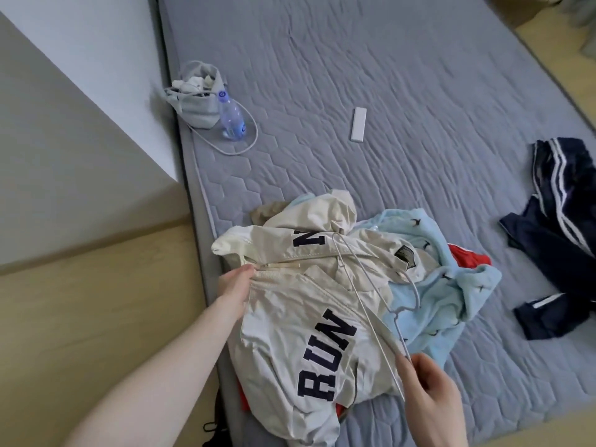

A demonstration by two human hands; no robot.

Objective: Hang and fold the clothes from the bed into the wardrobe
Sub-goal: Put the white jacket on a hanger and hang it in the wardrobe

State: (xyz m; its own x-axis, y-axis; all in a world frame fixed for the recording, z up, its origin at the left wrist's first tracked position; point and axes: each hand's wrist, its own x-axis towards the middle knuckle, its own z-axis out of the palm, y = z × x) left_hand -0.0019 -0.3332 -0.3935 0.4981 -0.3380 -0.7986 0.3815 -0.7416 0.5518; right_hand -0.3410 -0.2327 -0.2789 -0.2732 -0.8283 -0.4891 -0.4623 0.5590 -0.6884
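The cream jacket point(309, 317), lettered RUN, lies on top of the clothes pile at the near edge of the bed point(419, 91). A wire hanger point(371, 304) lies across it. The left hand point(233, 285) grips the jacket at its zip edge; the right hand point(432, 391) pinches the hanger's near end. Judged step: fitting the hanger into the jacket. Next, one hanger arm must pass inside a shoulder. A light blue garment point(451, 285) and red cloth point(467, 258) lie beneath; navy striped clothing point(564, 221) lies well apart.
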